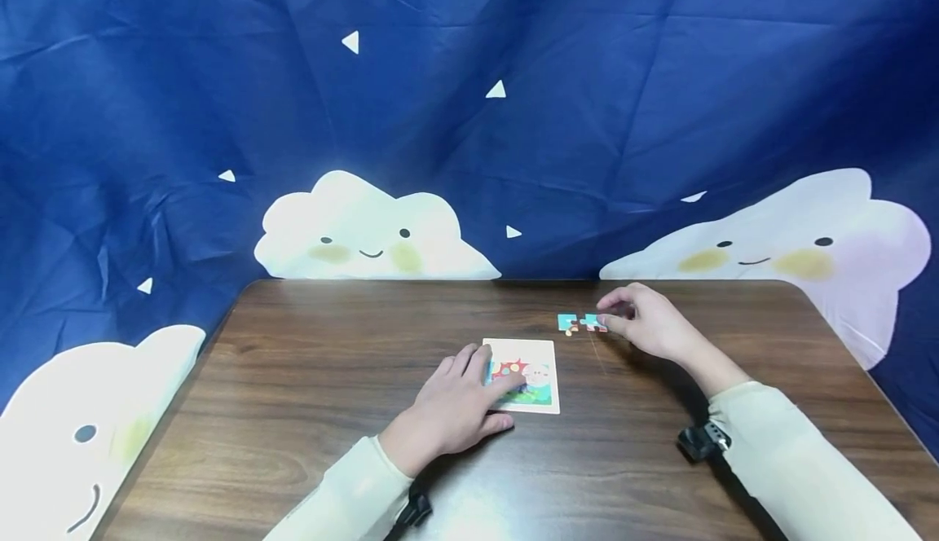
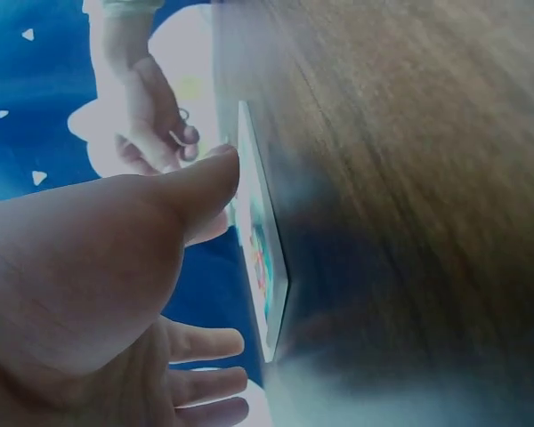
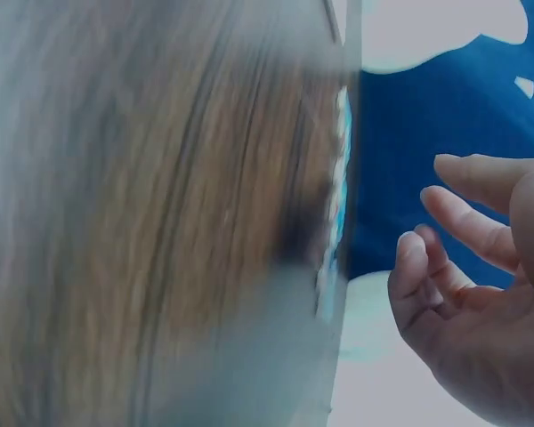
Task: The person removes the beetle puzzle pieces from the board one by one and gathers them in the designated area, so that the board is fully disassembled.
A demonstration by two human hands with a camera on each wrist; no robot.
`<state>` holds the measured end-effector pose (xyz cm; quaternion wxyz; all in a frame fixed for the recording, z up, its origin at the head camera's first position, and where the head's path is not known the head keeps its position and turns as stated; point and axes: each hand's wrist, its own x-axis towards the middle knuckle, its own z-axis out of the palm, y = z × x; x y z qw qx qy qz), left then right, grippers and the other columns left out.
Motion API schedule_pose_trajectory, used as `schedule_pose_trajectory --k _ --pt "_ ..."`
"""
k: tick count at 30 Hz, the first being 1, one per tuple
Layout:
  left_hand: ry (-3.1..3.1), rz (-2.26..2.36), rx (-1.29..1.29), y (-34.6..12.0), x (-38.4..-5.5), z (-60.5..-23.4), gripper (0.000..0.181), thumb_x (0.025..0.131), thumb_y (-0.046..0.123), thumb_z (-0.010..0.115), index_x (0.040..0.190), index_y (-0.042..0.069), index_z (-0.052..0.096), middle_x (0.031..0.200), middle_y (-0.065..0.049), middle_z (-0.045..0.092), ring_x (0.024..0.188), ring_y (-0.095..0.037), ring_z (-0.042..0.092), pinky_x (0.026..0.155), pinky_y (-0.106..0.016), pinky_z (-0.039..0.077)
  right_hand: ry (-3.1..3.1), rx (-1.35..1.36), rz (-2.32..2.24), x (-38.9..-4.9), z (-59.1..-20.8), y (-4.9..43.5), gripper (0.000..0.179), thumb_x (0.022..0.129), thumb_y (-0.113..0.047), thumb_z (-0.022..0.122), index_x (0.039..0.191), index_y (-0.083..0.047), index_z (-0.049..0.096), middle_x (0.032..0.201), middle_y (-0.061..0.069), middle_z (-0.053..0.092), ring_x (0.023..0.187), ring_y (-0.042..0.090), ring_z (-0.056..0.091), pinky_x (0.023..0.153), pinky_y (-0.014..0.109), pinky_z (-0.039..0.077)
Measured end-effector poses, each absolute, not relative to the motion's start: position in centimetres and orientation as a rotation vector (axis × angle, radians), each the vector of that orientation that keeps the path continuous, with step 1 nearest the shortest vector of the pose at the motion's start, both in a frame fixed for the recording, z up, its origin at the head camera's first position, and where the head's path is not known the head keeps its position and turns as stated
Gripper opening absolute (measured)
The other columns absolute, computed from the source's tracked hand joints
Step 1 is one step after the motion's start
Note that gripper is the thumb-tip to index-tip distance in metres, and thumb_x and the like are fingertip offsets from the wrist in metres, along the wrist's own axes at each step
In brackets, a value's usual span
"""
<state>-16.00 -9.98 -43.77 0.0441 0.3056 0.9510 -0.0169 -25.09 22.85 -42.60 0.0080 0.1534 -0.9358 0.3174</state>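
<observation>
A square picture puzzle in a pale frame [image 1: 524,349] lies on the wooden table; its picture shows red, pink, blue and green. My left hand [image 1: 456,398] rests over its left side, fingers extended and the index finger across the picture. Beyond its upper right corner lie two light-blue jigsaw pieces, a left piece [image 1: 565,322] and a right piece [image 1: 590,320]. Just right of them is my right hand [image 1: 649,323], its thumb overlapping the right piece in the head view. In the right wrist view the right hand [image 3: 481,258] holds nothing, fingers loosely bent above the pieces [image 3: 342,187].
The brown wooden table [image 1: 330,362] ends at a far edge just behind the jigsaw pieces. Behind it hangs a blue cloth [image 1: 440,76] with white triangles and smiling clouds. Each sleeve has a small black wrist camera [image 1: 697,443] at its cuff.
</observation>
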Motion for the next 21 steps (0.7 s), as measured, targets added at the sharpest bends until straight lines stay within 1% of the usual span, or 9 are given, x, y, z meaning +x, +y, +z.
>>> schedule_pose_trajectory --k 3,7,12,17,21 --pt "2.887 -0.046 0.936 -10.3 -15.6 -43.6 0.06 0.105 0.061 0.06 0.161 0.046 0.045 0.168 -0.019 0.041 0.157 -0.039 0.041 0.124 -0.049 0.041 -2.896 0.496 1.045 -24.5 -42.3 21.8 0.017 0.097 -0.013 0.077 0.112 -0.004 0.078 0.108 0.014 0.07 0.091 0.019 0.064 0.08 0.033 0.051" --pt "2.878 -0.043 0.951 -10.3 -15.2 -43.4 0.064 0.104 0.061 0.06 0.164 0.045 0.042 0.168 -0.02 0.041 0.157 -0.04 0.041 0.124 -0.05 0.041 -2.87 0.526 1.083 -23.7 -41.9 20.6 0.014 0.098 -0.014 0.077 0.11 -0.006 0.079 0.103 0.007 0.071 0.088 0.015 0.061 0.078 0.028 0.05" --pt "2.891 -0.078 0.951 -10.4 -14.9 -43.4 0.067 0.104 0.062 0.06 0.165 0.043 0.041 0.167 -0.02 0.042 0.156 -0.039 0.043 0.123 -0.049 0.042 -2.85 0.607 1.123 -22.9 -41.7 18.8 0.013 0.099 -0.015 0.077 0.109 -0.008 0.079 0.1 0.003 0.071 0.085 0.012 0.06 0.076 0.027 0.05" --pt "2.901 -0.148 0.95 -10.4 -14.9 -43.5 0.065 0.103 0.062 0.062 0.163 0.041 0.047 0.164 -0.018 0.046 0.152 -0.037 0.047 0.121 -0.046 0.044 -2.845 0.705 1.165 -22.4 -41.9 16.9 0.01 0.1 -0.014 0.075 0.108 -0.009 0.079 0.097 0.0 0.07 0.082 0.012 0.06 0.075 0.026 0.05" --pt "2.891 -0.162 0.943 -10.4 -14.9 -43.5 0.065 0.102 0.062 0.063 0.162 0.04 0.048 0.164 -0.018 0.047 0.152 -0.036 0.047 0.122 -0.045 0.044 -2.867 0.762 1.17 -22.2 -42.2 15.7 0.009 0.101 -0.014 0.073 0.108 -0.01 0.079 0.095 -0.002 0.07 0.081 0.012 0.059 0.072 0.025 0.049"
